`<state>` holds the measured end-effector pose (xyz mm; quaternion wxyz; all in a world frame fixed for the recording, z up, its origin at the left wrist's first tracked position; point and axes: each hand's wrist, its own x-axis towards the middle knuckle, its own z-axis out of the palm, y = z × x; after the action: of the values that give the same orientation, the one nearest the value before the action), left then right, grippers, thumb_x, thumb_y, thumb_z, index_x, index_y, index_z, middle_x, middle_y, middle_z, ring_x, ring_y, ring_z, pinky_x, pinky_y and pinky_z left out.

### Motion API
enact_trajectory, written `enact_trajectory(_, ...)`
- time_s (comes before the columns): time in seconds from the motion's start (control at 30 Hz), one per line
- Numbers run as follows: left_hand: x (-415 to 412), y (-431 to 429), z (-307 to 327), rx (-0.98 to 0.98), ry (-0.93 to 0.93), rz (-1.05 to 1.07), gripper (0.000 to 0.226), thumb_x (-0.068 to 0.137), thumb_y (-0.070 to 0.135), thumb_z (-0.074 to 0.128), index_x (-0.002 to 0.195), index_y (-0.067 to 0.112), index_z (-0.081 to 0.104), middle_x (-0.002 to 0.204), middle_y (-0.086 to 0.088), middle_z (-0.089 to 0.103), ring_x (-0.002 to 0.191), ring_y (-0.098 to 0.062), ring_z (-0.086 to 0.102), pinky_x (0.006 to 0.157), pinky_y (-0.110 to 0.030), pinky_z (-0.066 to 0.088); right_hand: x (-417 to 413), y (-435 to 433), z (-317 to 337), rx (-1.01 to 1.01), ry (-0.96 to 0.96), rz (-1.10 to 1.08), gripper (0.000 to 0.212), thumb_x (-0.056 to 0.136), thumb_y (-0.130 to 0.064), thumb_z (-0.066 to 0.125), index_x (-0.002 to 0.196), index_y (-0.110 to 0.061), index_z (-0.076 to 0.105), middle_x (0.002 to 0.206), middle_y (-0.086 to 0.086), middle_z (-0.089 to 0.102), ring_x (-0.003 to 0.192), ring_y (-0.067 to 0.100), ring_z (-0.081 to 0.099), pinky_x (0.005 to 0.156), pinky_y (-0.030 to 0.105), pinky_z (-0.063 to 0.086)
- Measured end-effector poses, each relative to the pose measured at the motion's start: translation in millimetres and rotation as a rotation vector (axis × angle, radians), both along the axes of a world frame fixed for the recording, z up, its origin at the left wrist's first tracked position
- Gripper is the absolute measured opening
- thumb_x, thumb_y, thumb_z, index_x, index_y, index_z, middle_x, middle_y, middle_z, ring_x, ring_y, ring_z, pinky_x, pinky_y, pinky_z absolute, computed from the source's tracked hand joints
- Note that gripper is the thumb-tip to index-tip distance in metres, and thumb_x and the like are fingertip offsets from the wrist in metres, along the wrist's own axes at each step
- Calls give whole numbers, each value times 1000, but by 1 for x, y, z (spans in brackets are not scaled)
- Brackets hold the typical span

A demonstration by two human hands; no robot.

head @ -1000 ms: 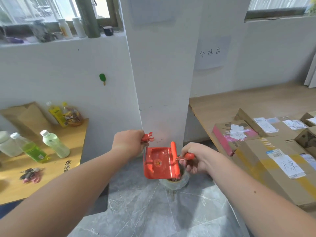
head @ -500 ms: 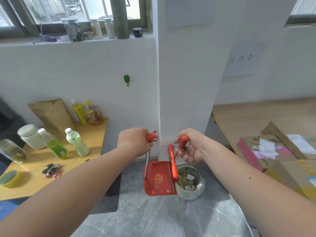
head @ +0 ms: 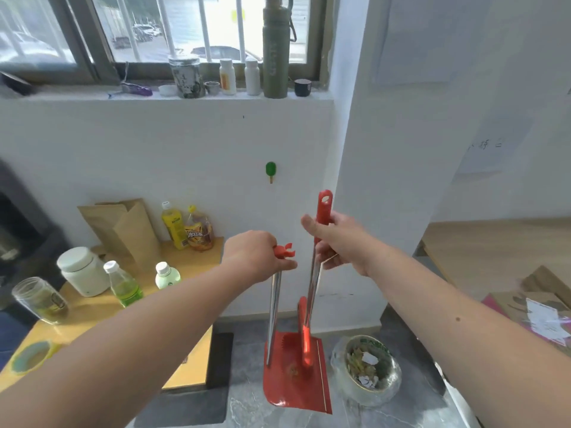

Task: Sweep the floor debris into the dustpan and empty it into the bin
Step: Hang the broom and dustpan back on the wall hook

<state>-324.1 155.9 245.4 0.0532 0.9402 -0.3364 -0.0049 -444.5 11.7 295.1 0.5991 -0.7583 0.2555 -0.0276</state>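
Basically late in the task, judging from how things lie. Left hand is closed around the top of the dustpan handle, right by its red clip end. Right hand is closed on the red grip of the broom handle, fingers wrapped, thumb out. Both tools stand roughly upright, side by side against the white wall.

Dustpan, red, hangs low over the grey floor, mouth pointing down toward the camera. Its visible face looks bare; no debris seen in it. Red broom head sits against the pan, bristles not clear.

Bin is just right of the pan, near but not touching as far as I can tell. Small round bin with a clear plastic liner. Inside: scraps of white paper and yellowish-brown bits, fairly full.

Judgement: sweeping and emptying look done, since the debris is in the bin and the visible floor looks clean. What seems left is parking the broom and dustpan, probably by the wall.

Other containers, on the low wooden table at left: white lidded tub, two bottles of green drink, a glass jar with a little in it.
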Motion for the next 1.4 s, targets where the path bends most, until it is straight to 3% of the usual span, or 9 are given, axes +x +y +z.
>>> enact_trajectory(0.1,20,6,2,-17,26,11,61,67,86,59,67,25,63,63,8,63,59,-12,61,54,-27,49,32,9,8,-173,-98,-67,47,95,-59,56,102,-12,63,62,6,58,56,23,57,57,37,53)
enact_trajectory(0.23,40,6,3,2,63,13,59,66,83,64,68,25,64,63,8,64,60,-12,62,61,-30,57,71,17,12,-433,-150,-5,54,97,-61,50,93,-10,66,72,2,63,66,21,60,72,40,53)
enact_trajectory(0.33,54,2,3,13,47,18,60,64,84,64,65,24,63,62,8,63,60,-12,60,57,-27,53,99,21,6,-270,-228,-9,59,98,-57,51,96,1,64,84,10,60,78,24,58,78,39,49)
enact_trajectory(0.43,69,-4,3,24,30,31,60,65,84,63,64,25,59,63,9,60,60,-11,58,53,-26,45,121,20,-7,-38,-317,-44,45,97,-55,53,91,-12,61,86,10,66,85,21,67,83,39,50)
enact_trajectory(0.7,110,-45,13,34,45,155,64,61,87,62,61,23,58,58,8,58,57,-14,61,49,-26,44,168,-8,-17,134,-433,-78,56,84,-68,53,85,-12,55,64,4,53,55,13,51,50,22,43)
enact_trajectory(0.83,128,-69,18,68,42,173,63,61,88,62,63,25,58,59,8,60,56,-12,60,47,-26,40,193,-39,-23,224,-459,-60,53,83,-68,56,81,-15,54,60,-1,51,58,17,49,61,35,43)
enact_trajectory(1.07,148,-109,18,68,-26,152,60,66,86,59,64,25,55,62,8,59,61,-13,58,52,-28,38,236,-84,-10,218,-495,-162,53,88,-65,54,78,-13,53,55,-1,50,57,21,47,66,39,41)
enact_trajectory(1.27,182,-116,21,72,-15,195,63,67,86,58,70,24,62,64,8,61,64,-16,60,53,-28,40,264,-89,2,39,-567,-103,87,75,-81,49,83,5,52,67,11,49,60,20,46,60,39,41)
enact_trajectory(1.4,202,-114,19,33,-5,203,60,69,82,61,71,23,63,65,7,61,61,-14,59,51,-26,39,284,-83,3,20,-552,-113,77,67,-89,51,75,-12,50,66,9,48,59,20,45,57,39,40)
